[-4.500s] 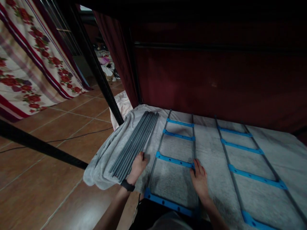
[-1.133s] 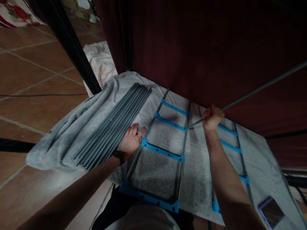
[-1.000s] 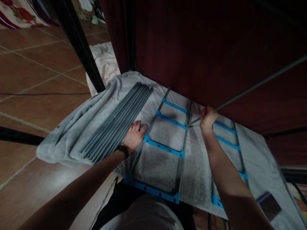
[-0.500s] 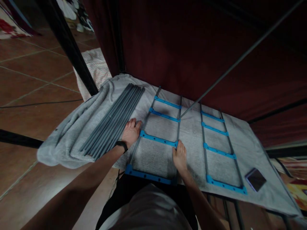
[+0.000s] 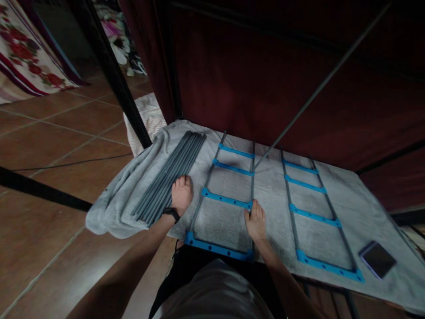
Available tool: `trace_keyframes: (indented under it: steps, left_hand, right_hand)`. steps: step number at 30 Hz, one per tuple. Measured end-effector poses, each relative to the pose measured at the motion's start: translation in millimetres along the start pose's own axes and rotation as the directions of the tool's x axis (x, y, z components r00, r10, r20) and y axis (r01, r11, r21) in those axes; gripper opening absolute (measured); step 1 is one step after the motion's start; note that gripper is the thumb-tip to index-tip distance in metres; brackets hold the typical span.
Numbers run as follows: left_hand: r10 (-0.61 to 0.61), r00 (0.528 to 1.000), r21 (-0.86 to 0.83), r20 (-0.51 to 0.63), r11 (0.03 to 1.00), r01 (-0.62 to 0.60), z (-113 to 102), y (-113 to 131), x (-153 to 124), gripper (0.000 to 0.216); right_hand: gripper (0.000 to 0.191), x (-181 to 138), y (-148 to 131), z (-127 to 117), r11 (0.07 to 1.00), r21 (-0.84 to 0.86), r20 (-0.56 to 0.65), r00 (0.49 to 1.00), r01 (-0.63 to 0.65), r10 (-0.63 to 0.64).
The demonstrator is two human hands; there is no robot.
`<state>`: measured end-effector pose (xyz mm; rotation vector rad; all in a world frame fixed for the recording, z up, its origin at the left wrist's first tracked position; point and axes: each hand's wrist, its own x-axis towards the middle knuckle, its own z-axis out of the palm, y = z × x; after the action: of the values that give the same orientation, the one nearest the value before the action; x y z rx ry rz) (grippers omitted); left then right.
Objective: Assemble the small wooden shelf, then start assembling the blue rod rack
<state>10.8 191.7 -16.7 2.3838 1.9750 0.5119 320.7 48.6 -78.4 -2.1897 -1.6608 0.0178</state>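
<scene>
My left hand [image 5: 182, 195] lies at the right edge of a bundle of grey rods [image 5: 169, 175], fingers pointing away from me and close together. Nothing shows lifted in it; its thumb is hidden. My right hand [image 5: 256, 221] straddles the right-hand grey rod of a ladder-like frame, thumb on one side and fingers on the other, just below the end of a blue perforated crossbar [image 5: 227, 200]. That frame lies flat, with several blue crossbars joining two grey rods. Its nearest blue crossbar [image 5: 219, 250] is by my lap.
A second ladder-like frame with blue crossbars [image 5: 315, 215] lies to the right, beside a phone [image 5: 377, 259]. Grey cloth [image 5: 275, 195] covers the work surface. A thin slanting pole [image 5: 318, 91] crosses the view before the dark red curtain [image 5: 232, 79]. A black post [image 5: 113, 75] stands left.
My left hand has moved off the frame's left rod towards the rod bundle, its fingers now closer together. My right hand stays at the right rod. The camera view has shifted.
</scene>
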Motion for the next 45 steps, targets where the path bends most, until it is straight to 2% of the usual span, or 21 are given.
trace_keyframes:
  steps: [4,7,10,12,15,18,19,21,22,23,24,27,30,33,38,42,45]
  left_hand:
    - [-0.163,0.980,-0.178,0.115,0.967,0.182,-14.9,1.5,2.5,0.044]
    - [-0.256,0.956,-0.263,0.145,0.921,0.287,-17.7,8.5,14.8,0.038]
    - [-0.347,0.914,-0.386,0.210,0.829,0.404,-21.2,14.7,28.2,0.032]
    - [-0.374,0.882,-0.496,0.286,0.730,0.470,-26.5,18.3,32.4,0.025]
    - [-0.345,0.845,-0.659,0.409,0.528,0.535,-37.0,26.5,22.8,0.016]
    - [-0.260,0.822,-0.758,0.507,0.318,0.569,-45.1,37.3,-8.1,0.014]
    - [-0.214,0.810,-0.784,0.546,0.212,0.584,-46.6,40.5,-21.1,0.014]
    - [-0.084,0.766,-0.764,0.638,-0.194,0.615,-47.9,45.0,-46.3,0.018]
    - [-0.035,0.747,-0.714,0.664,-0.327,0.620,-48.1,46.2,-57.2,0.020]
    - [0.004,0.734,-0.665,0.679,-0.420,0.618,-48.2,46.7,-66.1,0.022]
    - [0.031,0.725,-0.633,0.688,-0.463,0.620,-48.4,46.9,-73.0,0.024]
    - [0.099,0.724,-0.597,0.683,-0.496,0.631,-50.2,46.4,-81.9,0.027]
    - [0.124,0.730,-0.599,0.673,-0.488,0.635,-53.4,46.4,-80.0,0.029]
    - [0.089,0.754,-0.656,0.651,-0.433,0.617,-57.2,47.5,-76.4,0.031]
    - [0.076,0.832,-0.780,0.549,-0.311,0.543,-67.8,54.5,-80.6,0.032]
    - [0.126,0.866,-0.846,0.483,-0.188,0.499,-80.7,62.2,-91.0,0.030]
    - [0.213,0.848,-0.863,0.485,-0.041,0.504,-86.4,67.5,-95.2,0.025]
  right_hand:
    - [0.067,0.2,3.6,3.4,1.000,0.003,-0.011,1.000,0.007,-0.007]
    - [0.066,-0.1,3.7,2.8,1.000,0.010,-0.016,1.000,0.010,-0.010]
    - [0.065,-0.8,3.3,2.1,0.999,0.024,-0.032,0.999,0.023,-0.022]
    - [0.065,-1.3,3.3,2.4,0.999,0.035,-0.045,0.999,0.032,-0.030]
    - [0.064,-1.9,3.5,3.6,0.998,0.051,-0.064,0.998,0.033,-0.030]
    - [0.064,-2.0,3.5,4.2,0.997,0.062,-0.076,0.997,0.037,-0.032]
    - [0.064,-1.9,3.5,4.3,0.997,0.063,-0.081,0.996,0.039,-0.034]
    - [0.064,-1.7,3.7,4.4,0.997,0.061,-0.087,0.995,0.044,-0.039]
    - [0.064,-1.5,3.9,4.5,0.997,0.059,-0.089,0.995,0.047,-0.042]
    - [0.064,-1.4,4.1,4.5,0.997,0.058,-0.092,0.995,0.049,-0.044]
    - [0.064,-1.2,4.3,4.6,0.997,0.058,-0.093,0.995,0.052,-0.046]
    - [0.062,-0.7,4.7,4.8,0.996,0.068,-0.097,0.994,0.054,-0.047]
    - [0.061,-0.9,4.7,4.7,0.995,0.085,-0.096,0.994,0.053,-0.045]
    - [0.061,-1.0,5.1,5.2,0.994,0.098,-0.086,0.995,0.052,-0.044]
    - [0.060,2.3,6.6,5.4,0.986,0.165,-0.081,0.996,0.033,-0.020]
    - [0.056,-0.9,-3.1,-12.2,0.921,0.390,-0.066,0.997,-0.016,0.045]
    - [0.051,-15.5,-23.2,-42.2,0.756,0.649,0.043,0.996,-0.084,0.074]
